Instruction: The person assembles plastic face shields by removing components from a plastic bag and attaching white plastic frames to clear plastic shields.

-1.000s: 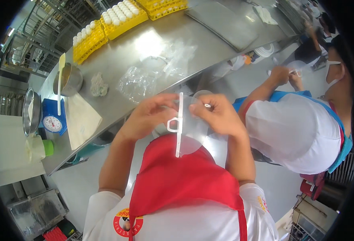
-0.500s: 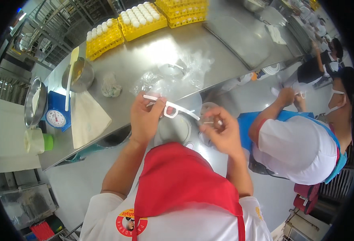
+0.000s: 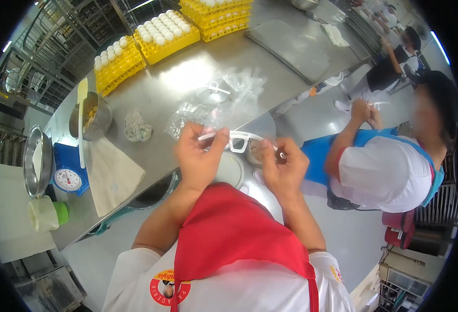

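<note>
I am holding a white plastic face-shield frame (image 3: 237,140) level above the floor, just off the steel surface (image 3: 187,83). My left hand (image 3: 200,156) is pinching one end, fingers clamped on it, and my right hand (image 3: 283,166) is gripping the other. Crumpled clear plastic bags (image 3: 218,99) are lying on the surface behind, yellow egg trays (image 3: 161,36) beyond.

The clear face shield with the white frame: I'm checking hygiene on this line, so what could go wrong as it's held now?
Both hands, left hand and right hand, pinch the white frame at its ends, so it might flex or slip. Bare fingers could smudge the clear shield. A co-worker stands close and could bump it.
</note>
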A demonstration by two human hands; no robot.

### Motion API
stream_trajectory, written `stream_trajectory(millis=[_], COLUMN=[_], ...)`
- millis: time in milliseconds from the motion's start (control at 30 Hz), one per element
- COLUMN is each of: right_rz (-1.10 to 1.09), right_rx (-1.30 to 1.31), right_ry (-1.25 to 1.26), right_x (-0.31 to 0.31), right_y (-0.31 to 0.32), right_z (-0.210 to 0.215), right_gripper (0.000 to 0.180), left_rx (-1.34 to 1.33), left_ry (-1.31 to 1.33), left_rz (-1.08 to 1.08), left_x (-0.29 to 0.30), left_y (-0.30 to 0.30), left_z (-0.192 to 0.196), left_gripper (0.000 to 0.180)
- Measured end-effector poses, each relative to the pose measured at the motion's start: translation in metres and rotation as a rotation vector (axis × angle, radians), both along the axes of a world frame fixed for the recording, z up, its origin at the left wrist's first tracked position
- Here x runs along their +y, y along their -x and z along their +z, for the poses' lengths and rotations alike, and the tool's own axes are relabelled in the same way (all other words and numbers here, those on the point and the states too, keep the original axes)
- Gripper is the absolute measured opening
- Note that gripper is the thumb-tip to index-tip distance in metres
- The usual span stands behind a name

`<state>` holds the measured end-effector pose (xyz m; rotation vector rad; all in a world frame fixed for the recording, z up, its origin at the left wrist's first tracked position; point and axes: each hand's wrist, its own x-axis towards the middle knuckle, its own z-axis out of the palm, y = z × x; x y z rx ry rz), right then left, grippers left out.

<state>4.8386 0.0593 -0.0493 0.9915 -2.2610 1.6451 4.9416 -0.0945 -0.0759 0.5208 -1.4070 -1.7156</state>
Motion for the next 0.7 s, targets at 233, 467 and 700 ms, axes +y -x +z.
stream_trajectory(millis=[233, 467, 700], right_rz=[0.158, 0.454, 0.622], right_rx=[-0.469, -1.302, -1.292], right_ry=[0.102, 0.589, 0.623], right_x=[-0.005, 0.016, 0.025], right_y=[-0.009, 0.016, 0.022], right_z=[-0.001, -0.008, -0.005], right_gripper=[0.014, 0.044, 0.067], left_rx=[0.029, -0.166, -0.245], left_ry=[-0.134, 0.003, 0.08], left_rz=[-0.046, 0.111, 0.136], left_x=[-0.017, -0.052, -0.06], left_y=[-0.008, -0.025, -0.043], left_z=[0.011, 0.009, 0.003], left_gripper=[0.024, 0.013, 0.011])
